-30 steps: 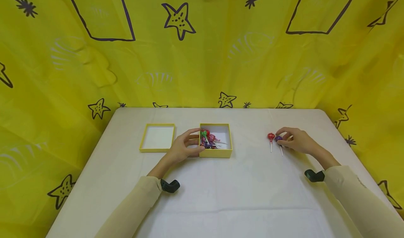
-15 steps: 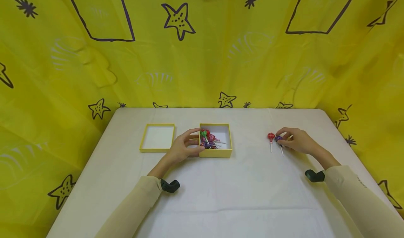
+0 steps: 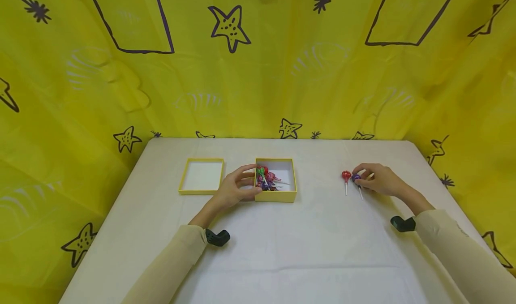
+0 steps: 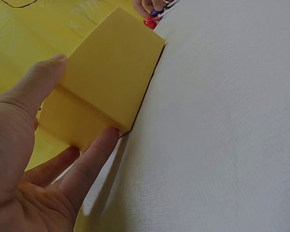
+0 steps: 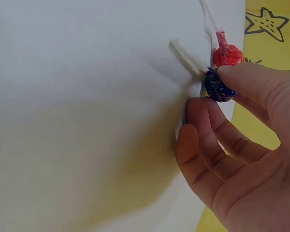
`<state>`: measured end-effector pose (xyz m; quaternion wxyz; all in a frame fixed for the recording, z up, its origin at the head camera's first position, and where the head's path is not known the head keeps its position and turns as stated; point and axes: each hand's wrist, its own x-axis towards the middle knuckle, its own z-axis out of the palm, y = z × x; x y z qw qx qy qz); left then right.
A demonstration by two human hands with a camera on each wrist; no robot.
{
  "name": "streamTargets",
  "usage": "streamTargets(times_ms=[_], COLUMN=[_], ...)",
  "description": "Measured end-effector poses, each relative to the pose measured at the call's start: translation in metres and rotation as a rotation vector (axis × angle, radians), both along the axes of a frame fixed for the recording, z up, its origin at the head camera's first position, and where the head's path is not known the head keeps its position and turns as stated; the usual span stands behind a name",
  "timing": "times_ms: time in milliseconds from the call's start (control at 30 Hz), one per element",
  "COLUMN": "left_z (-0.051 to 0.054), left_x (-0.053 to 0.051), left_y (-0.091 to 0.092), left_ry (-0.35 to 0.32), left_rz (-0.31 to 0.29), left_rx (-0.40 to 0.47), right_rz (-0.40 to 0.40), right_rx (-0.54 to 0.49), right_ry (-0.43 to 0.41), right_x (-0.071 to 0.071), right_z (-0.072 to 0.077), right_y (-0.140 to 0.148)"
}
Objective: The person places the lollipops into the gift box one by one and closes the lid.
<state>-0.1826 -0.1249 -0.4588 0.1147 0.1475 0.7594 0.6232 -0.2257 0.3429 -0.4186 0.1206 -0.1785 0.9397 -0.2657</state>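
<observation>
A yellow open box (image 3: 278, 196) with a white inside holds several wrapped lollipops (image 3: 268, 178) in red, green, pink and purple, heaped at its left. My left hand (image 3: 234, 188) holds the box's left end, thumb at the near corner and fingers along the side and far corner. In the left wrist view, thumb and fingertips touch the box's yellow walls (image 4: 111, 67). Over on the right, my right hand (image 3: 380, 179) pinches the head of a purple lollipop (image 5: 217, 87) between thumb and fingers, its white stick pointing toward me. A red lollipop (image 3: 346, 175) lies just left of it.
The box's shallow yellow lid (image 3: 200, 192), white inside, lies face up left of my left hand. A white cloth (image 3: 314, 241) covers the table. Yellow curtains (image 3: 262, 71) with starfish drawings hang behind and at both sides.
The purple lollipop's stick end has shifted very slightly to the right. Both hands, the box and the lid stay practically where they were.
</observation>
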Motion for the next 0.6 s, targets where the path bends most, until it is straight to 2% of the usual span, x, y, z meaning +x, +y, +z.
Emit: streamTargets(times_ms=[200,367,600], left_z=[0.000,0.000,0.000], left_x=[0.001,0.001,0.000], left_y=[0.000,0.000,0.000], left_ry=[-0.002,-0.002,-0.016], left_rz=[0.010,0.002,0.014], left_rx=[-0.005,0.005,-0.006], right_rz=[0.043,0.067,0.097], right_rx=[-0.018,-0.044,-0.043], right_ry=[-0.020,-0.041,-0.018], right_x=[-0.005,-0.007,-0.012], right_z=[0.006,0.019,0.038], right_y=[0.002,0.001,-0.005])
